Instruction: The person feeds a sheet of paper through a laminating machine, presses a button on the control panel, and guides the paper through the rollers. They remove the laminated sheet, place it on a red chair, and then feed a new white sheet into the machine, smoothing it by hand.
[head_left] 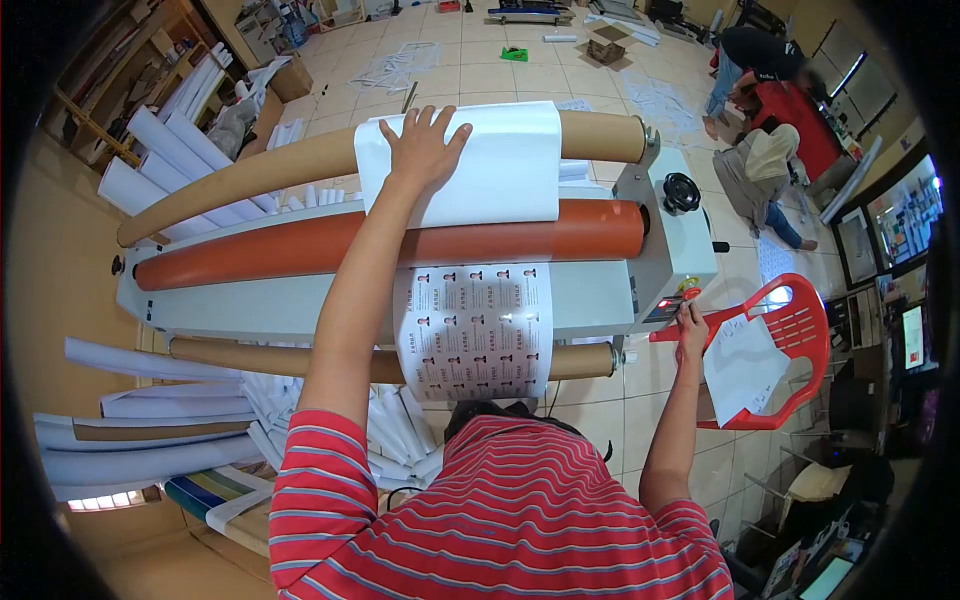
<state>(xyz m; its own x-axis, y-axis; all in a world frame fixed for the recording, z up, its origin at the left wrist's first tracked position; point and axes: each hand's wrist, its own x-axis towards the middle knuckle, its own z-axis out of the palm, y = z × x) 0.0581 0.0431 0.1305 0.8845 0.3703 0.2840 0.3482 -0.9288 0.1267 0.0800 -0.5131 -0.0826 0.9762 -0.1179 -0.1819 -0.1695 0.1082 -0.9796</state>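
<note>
Laminator (600, 290), floor-standing, pale grey body, spanning the scene from left to right. Orange roller (250, 255) runs across its top; brown cardboard tube (250, 175) sits just beyond it on the far side, and a second cardboard tube (230, 355) lies along the near side. White sheet (510, 165) is draped over the far tube, its lower edge meeting the orange roller. Printed sheet (480, 330), white with rows of small dark figures, emerges below the roller and hangs over the near tube.

Left hand (422, 150): palm flat on the white sheet atop the far tube, fingers spread and released, gripping nothing.

Right hand (690, 325): at the right end of the machine, by the control panel (680, 298) with its red and yellow marks; fingers touching the panel edge, whether pressed or curled cannot be told. Black knob (681, 192) sits above, on the end housing.

Edges and room: red plastic chair (790, 340) stands just beside the right end, carrying loose paper (740, 365). Rolls of white paper (150, 420) crowd the floor at near left, close under the near tube. More rolls (170, 140) lean at far left. Tiled floor (480, 70) beyond the machine lies open, with scattered scraps. Another person (770, 165) sits on the floor at far right, well apart.
</note>
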